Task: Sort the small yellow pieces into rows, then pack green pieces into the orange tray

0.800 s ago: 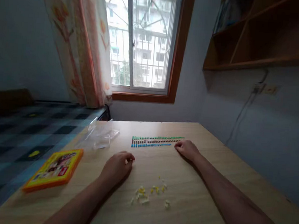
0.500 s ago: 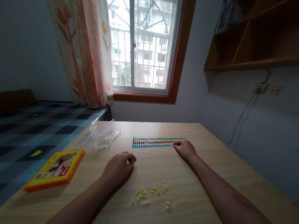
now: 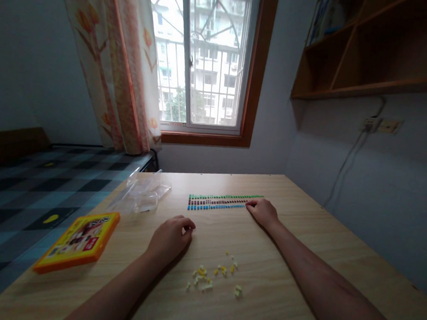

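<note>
Three rows of small blocks lie toward the far edge of the desk [image 3: 279,303], running side by side and roughly along that edge: one green row [image 3: 225,197] nearest it, one brown row [image 3: 219,202] in the middle and one blue row [image 3: 217,207] closest to the person; the blocks in each are too small to count surely. Loose blocks [image 3: 201,271] in yellow and pale cream are scattered nearer the person, between the two forearms, some heaped so that their number cannot be told. One yellow box [image 3: 77,243] with orange sides lies flat by the left edge, and clear plastic packaging [image 3: 146,196] — how many pieces is hard to say — sits toward the far left corner. The two hands are well apart. The left hand [image 3: 172,235] rests palm down near the middle of the desk, its fingers loosely curled and the thumb near the forefinger; what lies between them cannot be seen. The right hand [image 3: 263,213], its arm slanting in from the right, reaches farther toward the far edge, thumb and forefinger drawn close together at the right end of the brown row — whether they grip a block cannot be told.
</note>
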{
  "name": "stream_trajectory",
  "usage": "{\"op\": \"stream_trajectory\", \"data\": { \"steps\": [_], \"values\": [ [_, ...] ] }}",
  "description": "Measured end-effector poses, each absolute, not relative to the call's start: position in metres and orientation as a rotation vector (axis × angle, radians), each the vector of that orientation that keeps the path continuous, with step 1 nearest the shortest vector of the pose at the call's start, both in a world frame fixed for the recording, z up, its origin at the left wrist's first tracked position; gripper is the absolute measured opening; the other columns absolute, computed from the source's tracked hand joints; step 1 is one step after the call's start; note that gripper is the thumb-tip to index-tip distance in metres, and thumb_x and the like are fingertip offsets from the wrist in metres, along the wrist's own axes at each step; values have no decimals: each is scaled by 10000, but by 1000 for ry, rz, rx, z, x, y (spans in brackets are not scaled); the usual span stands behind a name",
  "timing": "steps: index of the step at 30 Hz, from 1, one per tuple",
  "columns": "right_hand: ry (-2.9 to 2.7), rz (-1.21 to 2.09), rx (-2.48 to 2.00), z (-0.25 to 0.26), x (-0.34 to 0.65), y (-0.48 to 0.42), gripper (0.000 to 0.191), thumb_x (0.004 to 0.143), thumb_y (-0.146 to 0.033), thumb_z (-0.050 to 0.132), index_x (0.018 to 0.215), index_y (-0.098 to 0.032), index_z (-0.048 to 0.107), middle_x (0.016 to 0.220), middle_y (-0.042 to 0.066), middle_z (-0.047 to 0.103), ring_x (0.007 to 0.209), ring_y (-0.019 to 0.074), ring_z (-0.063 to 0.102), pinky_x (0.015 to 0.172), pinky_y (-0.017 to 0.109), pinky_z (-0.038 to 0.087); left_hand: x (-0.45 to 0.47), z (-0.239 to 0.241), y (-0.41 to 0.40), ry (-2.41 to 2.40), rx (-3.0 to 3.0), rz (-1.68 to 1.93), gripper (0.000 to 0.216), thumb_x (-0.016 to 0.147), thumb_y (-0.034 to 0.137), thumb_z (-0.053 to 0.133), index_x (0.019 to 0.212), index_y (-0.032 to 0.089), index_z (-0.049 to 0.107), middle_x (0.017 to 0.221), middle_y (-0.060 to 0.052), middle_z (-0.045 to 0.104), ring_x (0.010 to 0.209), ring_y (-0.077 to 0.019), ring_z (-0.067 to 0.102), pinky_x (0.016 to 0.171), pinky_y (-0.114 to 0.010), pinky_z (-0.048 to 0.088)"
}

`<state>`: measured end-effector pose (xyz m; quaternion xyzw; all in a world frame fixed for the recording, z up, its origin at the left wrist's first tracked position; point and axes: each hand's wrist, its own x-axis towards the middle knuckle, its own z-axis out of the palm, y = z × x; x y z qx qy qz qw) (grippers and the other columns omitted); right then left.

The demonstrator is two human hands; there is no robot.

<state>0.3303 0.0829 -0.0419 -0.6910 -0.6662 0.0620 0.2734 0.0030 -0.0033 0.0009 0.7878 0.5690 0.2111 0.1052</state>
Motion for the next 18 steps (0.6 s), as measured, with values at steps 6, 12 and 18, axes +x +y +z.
{"op": "stream_trajectory", "data": {
  "steps": [6, 12, 18],
  "values": [
    [-1793, 155, -1846, -41, 332, 81, 225, 852, -342, 625, 969, -313, 815, 1028, -12, 796, 979, 209, 720, 808, 273, 514, 3, 0, -3, 1667, 2335, 628, 235, 830, 147, 552, 914, 192, 767, 951, -56, 746, 846, -202, 678, 795, -300, 485],
    [-1789, 140, -1868, -42, 332, 84, 225, 851, -344, 623, 964, -314, 815, 1042, -6, 794, 996, 216, 716, 806, 278, 516, 3, -4, 0, 1658, 2349, 660, 235, 831, 158, 546, 902, 200, 766, 958, -54, 743, 844, -197, 674, 791, -297, 486],
    [-1787, 141, -1873, -40, 332, 82, 212, 840, -334, 634, 950, -321, 815, 1018, -13, 797, 981, 208, 716, 789, 267, 511, 5, 1, -5, 1655, 2346, 647, 231, 825, 162, 546, 890, 200, 764, 951, -54, 738, 838, -195, 668, 791, -299, 487]
  ]
}}
